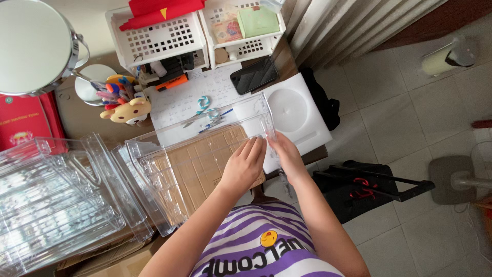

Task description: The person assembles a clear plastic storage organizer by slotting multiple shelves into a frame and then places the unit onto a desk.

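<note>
Here: clear plastic tray (200, 154) on counter (82, 115); my left hand (245, 166) and right hand (287, 156) both grip its end wall.

The brown tabletop (84, 117) carries many things. Two white plastic baskets (163, 37) stand at its far edge, and a round mirror (36, 46) stands in the corner. A white sheet with printing (179, 105) lies in the middle, with a black phone (254, 75) on it. A white foam piece (300, 115) lies at the right edge. A clear plastic tray (200, 154) rests on cardboard (197, 174), and more clear trays (56, 200) lie stacked on the left.
</note>
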